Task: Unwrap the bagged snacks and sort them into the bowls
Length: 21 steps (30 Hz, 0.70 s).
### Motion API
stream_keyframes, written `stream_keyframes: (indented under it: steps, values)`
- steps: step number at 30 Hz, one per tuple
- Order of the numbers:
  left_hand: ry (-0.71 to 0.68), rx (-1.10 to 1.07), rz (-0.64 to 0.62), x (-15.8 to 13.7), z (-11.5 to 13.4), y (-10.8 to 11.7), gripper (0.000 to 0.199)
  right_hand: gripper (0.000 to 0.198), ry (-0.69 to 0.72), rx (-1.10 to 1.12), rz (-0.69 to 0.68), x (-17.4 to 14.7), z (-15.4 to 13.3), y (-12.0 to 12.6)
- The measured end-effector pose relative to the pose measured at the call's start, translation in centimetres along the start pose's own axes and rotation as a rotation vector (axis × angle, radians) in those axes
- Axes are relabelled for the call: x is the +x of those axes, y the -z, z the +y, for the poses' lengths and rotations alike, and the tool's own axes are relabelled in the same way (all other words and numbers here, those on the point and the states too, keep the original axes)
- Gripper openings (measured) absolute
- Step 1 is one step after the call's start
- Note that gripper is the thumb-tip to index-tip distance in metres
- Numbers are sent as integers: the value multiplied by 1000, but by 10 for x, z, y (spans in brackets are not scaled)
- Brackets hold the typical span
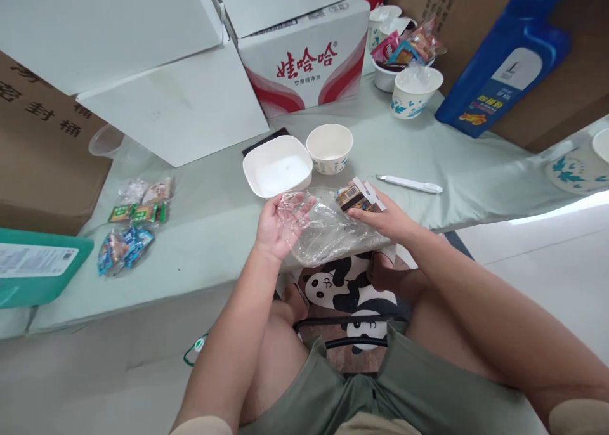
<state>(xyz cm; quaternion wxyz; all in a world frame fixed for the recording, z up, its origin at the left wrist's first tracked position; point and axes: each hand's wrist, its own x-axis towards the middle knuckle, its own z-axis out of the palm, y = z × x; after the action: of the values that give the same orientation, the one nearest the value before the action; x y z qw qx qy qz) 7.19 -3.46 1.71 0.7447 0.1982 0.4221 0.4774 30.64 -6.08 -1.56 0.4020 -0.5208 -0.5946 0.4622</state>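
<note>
A clear plastic bag (323, 232) hangs over the front edge of the cloth-covered table (200, 232). My left hand (280, 226) is at the bag's left side, fingers spread behind or inside the thin film; which of the two I cannot tell. Small snack packets (353, 197) with a barcode and white edges are gripped in my right hand (387, 216), over the bag's right side. Just beyond my hands stand a white square bowl (278, 168) and a paper cup (330, 146), side by side. A white utility knife (410, 184) lies right of them.
Several small snack packets (126, 248) lie at the left near a green container (42, 267). White boxes (304, 61) line the back. At back right are a bowl of snacks (385, 73), paper cups (416, 92) and a blue bottle (504, 61).
</note>
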Motion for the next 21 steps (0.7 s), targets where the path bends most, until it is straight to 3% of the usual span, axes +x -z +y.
stream_keyframes:
  steps: [4,7,9,12,16,21]
  values:
    - [19,-51,160,-1,6,-2,12,32,-281,385,174,-3,-7,4]
    - [29,-8,269,-3,6,-1,13,28,-375,700,302,0,-15,9]
    - [36,56,261,-3,3,2,14,25,-371,845,379,3,-19,16]
    - [58,156,143,-2,-3,8,21,19,-330,917,456,5,-20,27]
    - [33,222,-1,5,-9,10,26,17,-261,880,506,7,-20,29]
    - [41,264,-70,12,-7,9,30,29,-88,734,442,22,-39,11]
